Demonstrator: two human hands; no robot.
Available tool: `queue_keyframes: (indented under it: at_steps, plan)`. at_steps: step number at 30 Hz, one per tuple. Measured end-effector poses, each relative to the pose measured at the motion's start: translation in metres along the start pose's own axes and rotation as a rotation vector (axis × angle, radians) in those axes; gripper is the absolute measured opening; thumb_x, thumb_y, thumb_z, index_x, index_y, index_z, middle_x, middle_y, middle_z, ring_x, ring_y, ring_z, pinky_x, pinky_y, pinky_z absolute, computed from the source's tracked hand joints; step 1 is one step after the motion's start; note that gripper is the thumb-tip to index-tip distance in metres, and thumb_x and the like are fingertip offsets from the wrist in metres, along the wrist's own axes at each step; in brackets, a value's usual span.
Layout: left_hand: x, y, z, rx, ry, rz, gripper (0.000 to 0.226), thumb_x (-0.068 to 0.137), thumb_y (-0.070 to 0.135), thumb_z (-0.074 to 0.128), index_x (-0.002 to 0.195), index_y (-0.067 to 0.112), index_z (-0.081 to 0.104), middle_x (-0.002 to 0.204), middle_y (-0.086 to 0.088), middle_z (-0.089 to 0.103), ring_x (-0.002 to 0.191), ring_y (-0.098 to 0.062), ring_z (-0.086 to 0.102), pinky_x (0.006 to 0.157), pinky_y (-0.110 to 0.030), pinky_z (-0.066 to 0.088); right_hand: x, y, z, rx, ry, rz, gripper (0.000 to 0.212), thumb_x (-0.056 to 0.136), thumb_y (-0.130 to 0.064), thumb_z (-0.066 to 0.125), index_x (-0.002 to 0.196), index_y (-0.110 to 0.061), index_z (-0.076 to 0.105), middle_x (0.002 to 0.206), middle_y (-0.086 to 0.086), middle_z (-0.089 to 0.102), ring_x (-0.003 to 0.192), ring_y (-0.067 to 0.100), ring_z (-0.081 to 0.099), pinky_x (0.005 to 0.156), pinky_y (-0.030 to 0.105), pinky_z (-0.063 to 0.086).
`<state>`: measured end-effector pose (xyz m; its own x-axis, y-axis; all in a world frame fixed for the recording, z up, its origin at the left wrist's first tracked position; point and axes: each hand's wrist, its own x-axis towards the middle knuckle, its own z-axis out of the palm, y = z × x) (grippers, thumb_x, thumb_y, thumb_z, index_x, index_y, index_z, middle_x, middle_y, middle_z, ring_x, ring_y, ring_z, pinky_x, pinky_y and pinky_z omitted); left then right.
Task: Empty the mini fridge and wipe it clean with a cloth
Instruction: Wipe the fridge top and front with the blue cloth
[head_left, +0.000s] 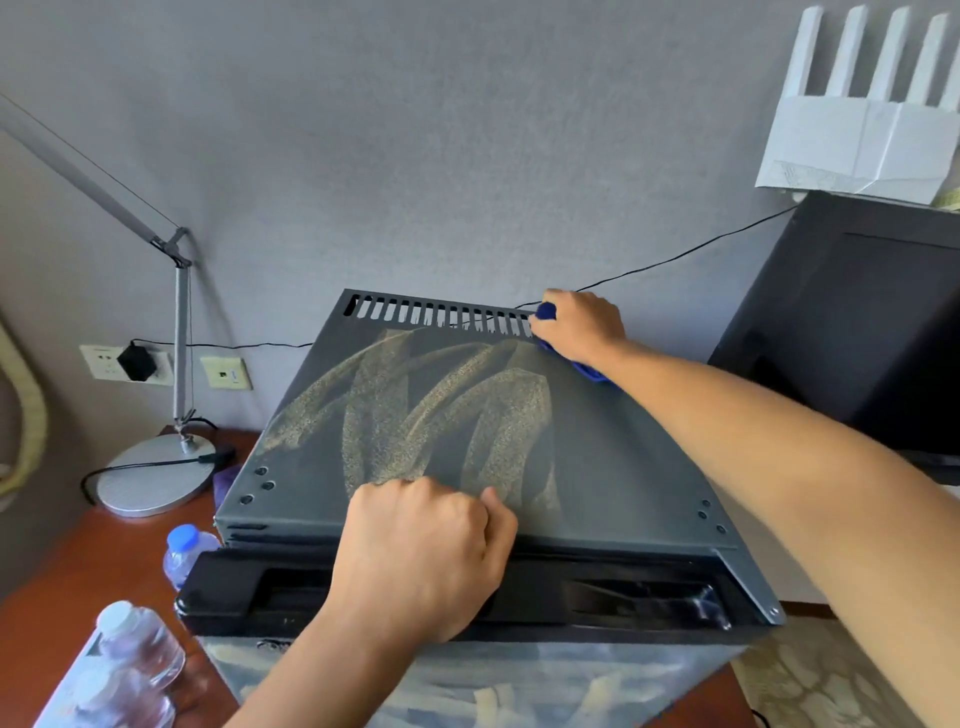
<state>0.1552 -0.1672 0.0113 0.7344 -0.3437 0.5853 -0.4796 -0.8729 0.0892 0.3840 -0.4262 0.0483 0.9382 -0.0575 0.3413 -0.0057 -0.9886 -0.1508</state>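
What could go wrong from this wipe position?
The right hand wipes the cloth at the fridge top's back corner, where a thin black cable crosses the vent slots; the cloth could snag it. Water bottles beside the fridge might topple if it shifts.

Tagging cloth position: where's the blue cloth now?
Head view: blue cloth is under the right hand, at the fridge top's back-right corner, beside the vent slots.

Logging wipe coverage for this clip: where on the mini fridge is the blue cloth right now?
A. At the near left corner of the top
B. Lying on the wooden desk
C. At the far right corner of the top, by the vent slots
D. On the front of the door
C: the right hand grips the blue cloth beside the vent slots at the far right corner of the mini fridge top.
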Motion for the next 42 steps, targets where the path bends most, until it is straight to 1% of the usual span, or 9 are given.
queue_keyframes:
  at_steps: [4, 8, 13, 18, 22, 25, 33, 38, 42]
  plan:
    - [0.0, -0.001, -0.001, -0.001, 0.022, -0.007, 0.054, 0.091, 0.035, 0.046, 0.045, 0.017, 0.026, 0.035, 0.0, 0.037, 0.031, -0.031, 0.036, 0.047, -0.022, 0.018, 0.017, -0.003, 0.005, -0.027, -0.019, -0.026, 0.018, 0.089, -0.037, 0.058, 0.09, -0.019, 0.057, 0.09, 0.005, 0.065, 0.078, 0.031, 0.055, 0.066, 0.034, 0.037]
    - [0.0, -0.002, -0.002, -0.018, 0.028, -0.004, 0.055, 0.092, 0.036, 0.046, 0.047, 0.015, 0.026, 0.037, 0.002, 0.035, 0.038, -0.029, 0.022, 0.047, -0.021, 0.019, -0.01, -0.009, 0.001, 0.014, 0.027, 0.014, 0.022, 0.086, -0.036, 0.057, 0.082, -0.016, 0.05, 0.078, 0.003, 0.06, 0.076, 0.036, 0.058, 0.062, 0.034, 0.038]
    - [0.0, -0.002, -0.003, -0.005, 0.004, 0.024, 0.054, 0.09, 0.037, 0.049, 0.046, 0.015, 0.026, 0.036, 0.001, 0.034, 0.032, -0.03, 0.033, 0.049, -0.021, 0.019, -0.086, -0.031, -0.022, 0.058, 0.072, 0.012, 0.027, 0.085, -0.039, 0.061, 0.08, -0.014, 0.054, 0.075, 0.001, 0.062, 0.075, 0.03, 0.053, 0.061, 0.033, 0.033]
    - [-0.004, -0.004, -0.005, -0.013, 0.01, 0.064, 0.056, 0.091, 0.04, 0.044, 0.044, 0.015, 0.027, 0.042, 0.007, 0.018, 0.038, -0.027, 0.021, 0.049, -0.021, 0.016, -0.179, -0.049, -0.053, 0.121, 0.008, -0.064, 0.034, 0.087, -0.042, 0.064, 0.071, -0.019, 0.046, 0.065, -0.001, 0.058, 0.068, 0.024, 0.055, 0.057, 0.033, 0.038]
    - [-0.007, -0.018, -0.005, 0.027, -0.03, 0.185, 0.054, 0.092, 0.045, 0.04, 0.049, 0.015, 0.026, 0.043, 0.001, 0.041, 0.039, -0.031, 0.042, 0.047, -0.025, 0.021, -0.243, -0.048, -0.071, 0.253, 0.016, -0.177, 0.044, 0.086, -0.045, 0.071, 0.063, -0.025, 0.039, 0.055, -0.004, 0.05, 0.059, 0.016, 0.05, 0.057, 0.035, 0.041]
    - [-0.006, -0.043, -0.014, 0.047, -0.052, 0.262, 0.043, 0.086, 0.043, 0.046, 0.053, 0.016, 0.04, 0.049, 0.002, 0.05, 0.041, -0.029, 0.049, 0.044, -0.024, 0.026, -0.256, -0.044, -0.074, 0.272, 0.045, -0.252, 0.047, 0.085, -0.05, 0.072, 0.062, -0.024, 0.04, 0.053, -0.003, 0.048, 0.056, 0.017, 0.048, 0.054, 0.032, 0.038]
    - [-0.014, -0.051, -0.01, -0.056, -0.021, 0.287, 0.033, 0.081, 0.033, 0.051, 0.052, 0.02, 0.041, 0.057, 0.003, 0.046, 0.051, -0.026, 0.048, 0.044, -0.027, 0.031, -0.185, -0.044, -0.052, 0.118, 0.032, -0.217, 0.046, 0.089, -0.056, 0.064, 0.065, -0.023, 0.042, 0.057, -0.005, 0.052, 0.059, 0.011, 0.052, 0.057, 0.03, 0.038]
    - [-0.014, -0.051, -0.01, -0.084, -0.01, 0.29, 0.032, 0.08, 0.032, 0.051, 0.056, 0.023, 0.031, 0.056, 0.003, 0.043, 0.049, -0.025, 0.044, 0.046, -0.027, 0.026, -0.095, -0.028, -0.025, 0.045, 0.058, -0.067, 0.045, 0.09, -0.058, 0.06, 0.074, -0.018, 0.049, 0.07, -0.006, 0.061, 0.071, 0.021, 0.057, 0.054, 0.026, 0.036]
    - [-0.013, -0.053, -0.009, -0.071, -0.025, 0.288, 0.033, 0.08, 0.034, 0.054, 0.054, 0.023, 0.036, 0.056, 0.003, 0.043, 0.049, -0.025, 0.044, 0.045, -0.028, 0.027, -0.038, -0.026, -0.007, 0.032, 0.041, -0.009, 0.043, 0.091, -0.058, 0.055, 0.074, -0.02, 0.044, 0.072, -0.006, 0.059, 0.073, 0.027, 0.059, 0.062, 0.034, 0.043]
